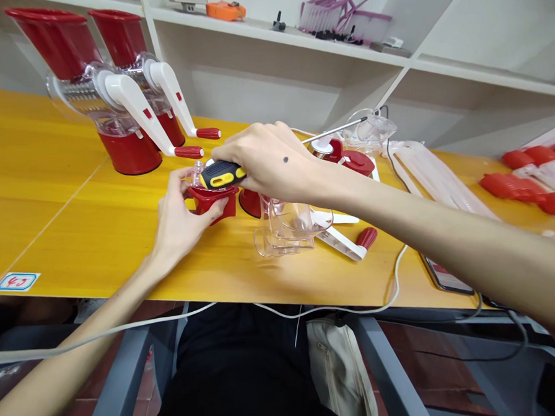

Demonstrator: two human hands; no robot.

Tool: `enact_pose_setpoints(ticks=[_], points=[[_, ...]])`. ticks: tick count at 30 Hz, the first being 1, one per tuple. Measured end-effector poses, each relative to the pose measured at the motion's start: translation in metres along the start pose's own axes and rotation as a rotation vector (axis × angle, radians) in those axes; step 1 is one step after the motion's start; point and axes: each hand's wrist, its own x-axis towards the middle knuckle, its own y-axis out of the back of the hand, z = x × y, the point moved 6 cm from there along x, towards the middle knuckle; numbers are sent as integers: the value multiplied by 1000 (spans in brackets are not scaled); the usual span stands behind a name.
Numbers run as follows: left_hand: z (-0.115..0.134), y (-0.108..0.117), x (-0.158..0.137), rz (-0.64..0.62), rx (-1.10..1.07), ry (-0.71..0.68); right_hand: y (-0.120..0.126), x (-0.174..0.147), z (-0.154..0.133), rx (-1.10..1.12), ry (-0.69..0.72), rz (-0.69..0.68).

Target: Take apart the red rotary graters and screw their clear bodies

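Note:
My right hand (270, 162) is closed round a screwdriver with a black and yellow handle (220, 175); its steel shaft (333, 130) points away to the right. Just below that handle, my left hand (179, 207) grips a red plastic base (216, 202) between thumb and fingers. A small clear piece (197, 173) shows at the left fingertips, partly covered. Right of the base, a clear plastic grater housing (290, 226) lies on the table beside a white crank with a red knob (347, 241). Another red part (249, 202) is partly hidden under my right hand.
Two assembled red rotary graters (129, 144) stand at the back left. More red and clear parts (356, 160) lie behind my right forearm, near white strips (438, 175) and red knobs (532, 188). A white cable (397, 276) crosses the table's front edge. Shelves (268, 31) rise behind.

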Motion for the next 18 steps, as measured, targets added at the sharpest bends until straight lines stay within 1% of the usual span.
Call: enact_pose_setpoints(ticks=[8, 14, 18], points=[[-2, 1, 0, 31, 23, -15, 0, -1, -5, -2, -2, -30], [2, 1, -2, 13, 45, 19, -3, 2, 0, -35, -14, -13], [4, 1, -4, -3, 56, 23, -3, 4, 2, -29, 9, 2]])
